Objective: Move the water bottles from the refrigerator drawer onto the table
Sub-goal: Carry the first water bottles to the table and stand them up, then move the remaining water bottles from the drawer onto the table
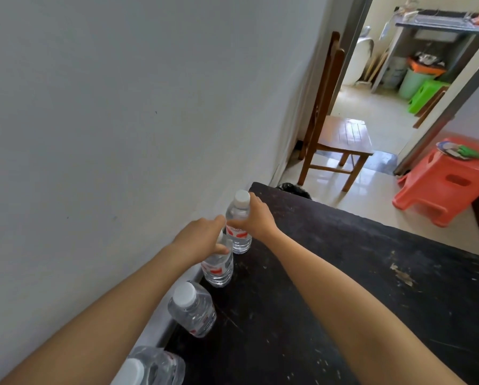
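Several clear water bottles with white caps and red labels stand in a row along the wall on the dark table [330, 287]. My right hand [256, 218] grips the farthest bottle [239, 232] around its upper body, near the table's far corner. My left hand [202, 236] is closed over the top of the second bottle [218, 269], hiding its cap. A third bottle [193, 309] stands free closer to me, and a fourth bottle [155, 368] shows at the bottom edge. The refrigerator drawer is not in view.
The grey wall [121, 120] runs right beside the bottles on the left. Beyond the table's far edge are a wooden chair [335, 134], a red plastic stool [449, 179] and a doorway to another room with a green stool [424, 95].
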Available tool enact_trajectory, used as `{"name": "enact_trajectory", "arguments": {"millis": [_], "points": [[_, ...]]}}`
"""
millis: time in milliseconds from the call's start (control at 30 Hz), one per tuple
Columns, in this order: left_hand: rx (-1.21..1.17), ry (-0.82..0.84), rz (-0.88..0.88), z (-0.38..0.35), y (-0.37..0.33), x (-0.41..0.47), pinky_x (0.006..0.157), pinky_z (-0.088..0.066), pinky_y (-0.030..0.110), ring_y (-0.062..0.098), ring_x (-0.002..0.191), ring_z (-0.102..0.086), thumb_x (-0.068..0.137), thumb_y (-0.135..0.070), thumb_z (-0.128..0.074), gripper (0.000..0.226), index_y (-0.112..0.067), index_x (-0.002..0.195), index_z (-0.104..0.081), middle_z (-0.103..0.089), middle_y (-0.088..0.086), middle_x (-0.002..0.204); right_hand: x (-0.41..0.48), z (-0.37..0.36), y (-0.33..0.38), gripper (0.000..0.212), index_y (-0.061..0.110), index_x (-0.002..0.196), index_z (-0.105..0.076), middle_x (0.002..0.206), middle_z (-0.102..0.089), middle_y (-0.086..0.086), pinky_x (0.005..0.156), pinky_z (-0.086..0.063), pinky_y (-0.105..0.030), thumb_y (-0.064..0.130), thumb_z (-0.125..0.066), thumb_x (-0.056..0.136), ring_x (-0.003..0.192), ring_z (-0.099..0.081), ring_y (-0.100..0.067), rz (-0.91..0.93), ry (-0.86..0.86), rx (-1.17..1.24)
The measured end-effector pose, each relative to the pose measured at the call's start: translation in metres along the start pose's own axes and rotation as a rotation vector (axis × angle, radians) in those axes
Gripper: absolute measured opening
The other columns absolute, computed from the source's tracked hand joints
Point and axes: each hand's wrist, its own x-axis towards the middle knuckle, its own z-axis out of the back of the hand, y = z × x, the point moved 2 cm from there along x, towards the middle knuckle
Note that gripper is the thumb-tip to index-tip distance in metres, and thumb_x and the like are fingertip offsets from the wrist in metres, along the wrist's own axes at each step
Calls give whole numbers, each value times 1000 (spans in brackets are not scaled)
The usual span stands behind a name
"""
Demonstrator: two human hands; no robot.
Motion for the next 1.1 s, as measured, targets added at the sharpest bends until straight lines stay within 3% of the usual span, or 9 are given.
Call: {"name": "enact_trajectory", "arguments": {"millis": [133, 300, 500, 633, 700, 833, 967, 1033, 1100], "points": [[-3, -20, 16, -2, -1, -7, 65, -37, 29, 22, 76, -50, 86, -34, -60, 43, -9, 112, -36, -59, 16, 102, -23, 7, -3, 106, 22, 147, -11, 149, -31, -4, 109, -28, -49, 43, -78, 67, 137, -25, -29, -58, 35, -45], [-10, -60, 97, -7, -8, -11, 69, -42, 31, 28, 91, -59, 85, -37, -61, 62, -12, 128, -25, -57, 17, 109, -79, 39, -31, 104, 26, 147, -4, 155, -16, -3, 112, -27, -44, 37, -75, 72, 141, -19, -26, -64, 37, -42], [222, -178, 138, 7, -46, -45, 83, -47, 36, 35, 116, -49, 88, -47, -52, 77, -23, 144, -6, -8, 23, 151, -148, 100, -66, 95, 26, 147, -3, 156, -12, -4, 109, -32, -42, 35, -69, 79, 139, -26, -27, -164, -14, 27], [272, -390, 10, 17, -74, -73, 112, -19, 47, 41, 140, -7, 91, -47, -45, 73, -22, 146, -4, 4, 16, 154, -185, 134, -68, 85, 24, 146, -11, 155, -17, -3, 109, -32, -41, 38, -64, 82, 139, -27, -26, -105, -123, -139], [305, -436, -26, 16, -82, -87, 115, -5, 49, 38, 142, 7, 92, -47, -41, 73, -21, 147, -1, 8, 14, 155, -202, 146, -65, 73, 25, 145, -20, 154, -21, 0, 111, -28, -39, 42, -59, 85, 139, -26, -24, -24, -179, -356], [330, -501, -66, 12, -89, -115, 115, 2, 48, 34, 142, 12, 93, -50, -35, 72, -22, 147, 2, 12, 12, 155, -239, 168, -63, 60, 26, 142, -29, 155, -18, 4, 116, -16, -38, 49, -47, 90, 143, -16, -21, 131, -270, -697], [363, -462, -136, -3, -96, -144, 115, -1, 49, 34, 143, 9, 93, -47, -37, 69, -21, 147, -2, 6, 12, 156, -298, 171, -72, 60, 27, 143, -30, 155, -17, 1, 116, -12, -40, 48, -49, 90, 144, -12, -23, 48, -297, -817], [327, -471, -195, -9, -109, -151, 115, -2, 49, 33, 143, 8, 92, -47, -37, 69, -22, 147, -4, 4, 12, 156, -330, 173, -72, 61, 27, 139, -38, 152, -27, -4, 114, -20, -44, 46, -57, 85, 142, -21, -26, 30, -353, -855], [276, -486, -299, -13, -128, -167, 115, 0, 48, 32, 144, 7, 93, -49, -36, 69, -22, 147, -3, 4, 10, 156, -373, 178, -73, 64, 24, 122, -59, 131, -56, -11, 95, -44, -49, 46, -78, 65, 123, -51, -32, 17, -466, -915]]}}
